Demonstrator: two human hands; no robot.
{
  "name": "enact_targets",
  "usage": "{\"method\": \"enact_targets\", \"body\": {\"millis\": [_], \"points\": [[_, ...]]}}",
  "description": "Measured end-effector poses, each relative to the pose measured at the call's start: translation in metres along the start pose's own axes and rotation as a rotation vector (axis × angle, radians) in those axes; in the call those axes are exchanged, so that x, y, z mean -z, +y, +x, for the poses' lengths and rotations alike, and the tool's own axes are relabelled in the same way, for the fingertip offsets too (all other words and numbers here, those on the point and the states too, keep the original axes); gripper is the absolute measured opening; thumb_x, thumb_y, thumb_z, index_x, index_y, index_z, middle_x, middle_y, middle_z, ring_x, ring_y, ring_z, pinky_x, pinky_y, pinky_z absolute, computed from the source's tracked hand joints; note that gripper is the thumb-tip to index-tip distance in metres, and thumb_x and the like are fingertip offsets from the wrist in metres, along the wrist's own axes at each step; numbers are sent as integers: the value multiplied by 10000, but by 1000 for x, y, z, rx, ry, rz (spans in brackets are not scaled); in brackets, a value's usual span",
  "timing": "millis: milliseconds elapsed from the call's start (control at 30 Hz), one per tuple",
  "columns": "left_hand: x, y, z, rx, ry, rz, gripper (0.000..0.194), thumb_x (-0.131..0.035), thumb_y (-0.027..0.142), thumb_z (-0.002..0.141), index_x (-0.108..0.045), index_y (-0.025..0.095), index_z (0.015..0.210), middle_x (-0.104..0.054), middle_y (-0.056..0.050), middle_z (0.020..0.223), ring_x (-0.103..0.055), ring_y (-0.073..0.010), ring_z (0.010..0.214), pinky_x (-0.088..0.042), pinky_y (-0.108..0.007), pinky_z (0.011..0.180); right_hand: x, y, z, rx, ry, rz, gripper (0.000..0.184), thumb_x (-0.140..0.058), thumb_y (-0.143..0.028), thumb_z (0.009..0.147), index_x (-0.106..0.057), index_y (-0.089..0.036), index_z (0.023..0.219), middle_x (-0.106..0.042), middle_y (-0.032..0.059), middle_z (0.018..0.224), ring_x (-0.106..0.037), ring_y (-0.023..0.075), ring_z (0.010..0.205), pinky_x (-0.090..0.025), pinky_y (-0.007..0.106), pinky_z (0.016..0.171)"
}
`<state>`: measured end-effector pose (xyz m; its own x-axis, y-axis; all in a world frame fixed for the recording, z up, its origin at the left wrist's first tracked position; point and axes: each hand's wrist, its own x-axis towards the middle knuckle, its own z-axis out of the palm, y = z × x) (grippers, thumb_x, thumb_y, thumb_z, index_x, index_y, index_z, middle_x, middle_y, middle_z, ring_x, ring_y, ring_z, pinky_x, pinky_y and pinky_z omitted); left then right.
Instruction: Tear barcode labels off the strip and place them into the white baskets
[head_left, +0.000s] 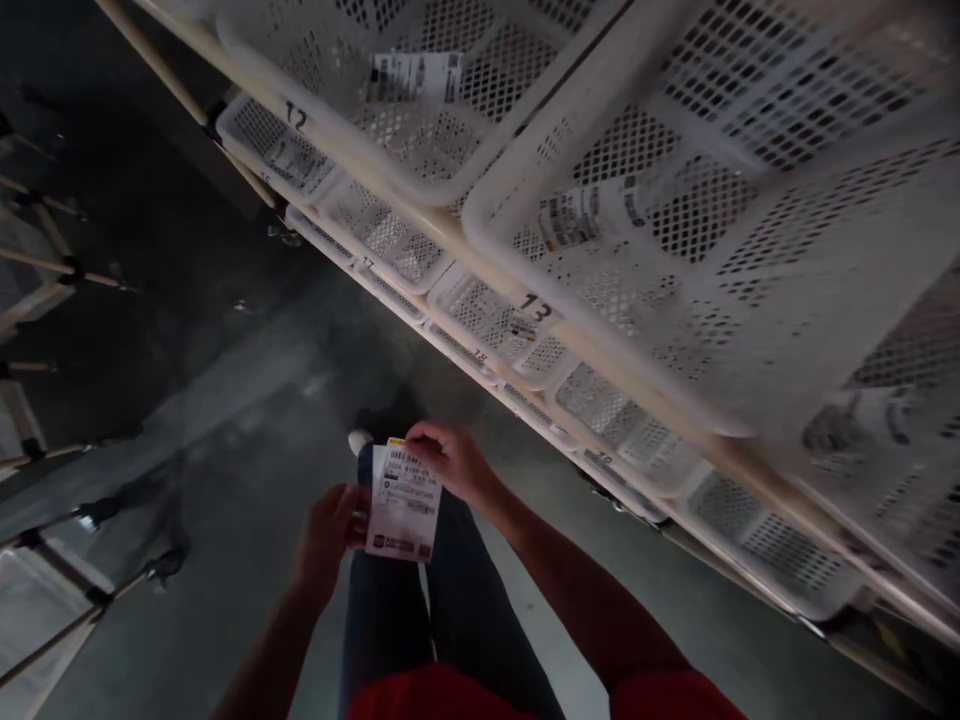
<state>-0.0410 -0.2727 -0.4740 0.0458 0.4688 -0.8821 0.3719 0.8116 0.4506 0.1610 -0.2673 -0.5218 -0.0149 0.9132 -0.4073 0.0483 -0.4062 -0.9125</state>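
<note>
White paper label (403, 500), printed with black text and barcodes and tipped with a small yellow mark at its top edge: locate it directly in front of your body, held between both hands. Your left hand (328, 535) is closed on the label's left edge, with the fingers curled behind the paper. Your right hand (448, 462) grips the top edge in a pinch, with the fingers bent over it. Below the label, your dark trousers (382, 610) run down the view, and a red shirt hem (442, 695) crosses the bottom edge. A shoe (361, 441) shows just beyond the label's upper left corner, on the grey concrete floor (225, 470). On your right, a cream rail (585, 340) runs along a shelf rack holding rows of white plastic mesh baskets (675, 230). The number 12 (296, 116) and the number 13 (535, 306) mark two basket positions. A paper slip (581, 215) lies in one large basket. Across the floor on your left, tan poles (37, 262) form a second rack, dim and partly out of view.
</note>
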Motion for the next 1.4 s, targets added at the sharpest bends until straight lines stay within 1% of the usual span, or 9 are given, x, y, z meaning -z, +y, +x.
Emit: {"method": "enact_targets", "body": {"millis": [300,400,533,667,800,967,1067,1233,1400], "points": [[3,5,4,147,20,33,666,-548,305,670,-374,121,1286,-590,8,563,-522,-163,435,-384,-250,413,-8,-11,2,44,158,37,199,-558,-350,849,-632,-186,764,-617,21,724,-577,142,656,-399,234,595],[14,0,7,37,83,173,653,-555,391,697,-430,123,1279,-672,-118,893,-655,-256,796,-519,-363,656,-10,-19,0,65,184,45,196,-549,-338,854,-624,-186,755,-609,14,696,-560,132,620,-390,231,573],[30,13,-7,-96,-30,276,507,-363,555,854,-627,192,1091,-570,-97,1289,-460,-254,1247,-327,-371,1066,-15,-29,-4,66,213,51,176,-567,-331,841,-621,-189,752,-581,-4,626,-510,117,539,-357,227,513],[38,19,-19,-157,-250,289,483,-459,568,833,-646,192,1074,-645,-104,1148,-551,-266,1103,-419,-348,959,-17,-31,-3,52,270,80,158,-582,-323,825,-629,-193,749,-595,1,645,-518,120,561,-363,229,526],[37,5,-14,-161,-114,430,426,-507,571,765,-588,163,673,-602,-48,684,-561,-199,716,-432,-270,645,-20,-25,-1,-15,321,159,156,-615,-336,789,-654,-195,736,-618,1,650,-543,129,577,-385,232,533],[28,-1,-10,-137,88,492,433,-456,553,770,-377,188,551,-353,30,507,-328,-109,520,-252,-234,478,-32,25,-3,-221,541,325,217,-706,-387,719,-666,-175,732,-616,-13,644,-560,124,595,-427,228,547],[27,-2,-9,-79,227,429,412,-438,553,780,-409,192,585,-351,35,524,-330,-112,525,-275,-233,480,-28,81,-11,-421,808,432,284,-571,-429,865,-596,-147,840,-542,-38,636,-464,69,488,-379,194,444],[46,-23,-2,61,286,439,425,-491,603,736,-497,191,633,-471,-4,540,-453,-164,550,-317,-249,473,19,164,-35,-671,1010,532,269,-503,-378,940,-558,-126,867,-484,-57,631,-376,38,428,-340,165,384],[48,-49,5,110,341,429,453,-491,629,722,-514,190,612,-468,-15,514,-446,-173,488,-324,-272,451,72,199,-32,-705,992,595,243,-519,-362,934,-574,-127,905,-546,-28,707,-474,59,505,-423,185,445]]}}
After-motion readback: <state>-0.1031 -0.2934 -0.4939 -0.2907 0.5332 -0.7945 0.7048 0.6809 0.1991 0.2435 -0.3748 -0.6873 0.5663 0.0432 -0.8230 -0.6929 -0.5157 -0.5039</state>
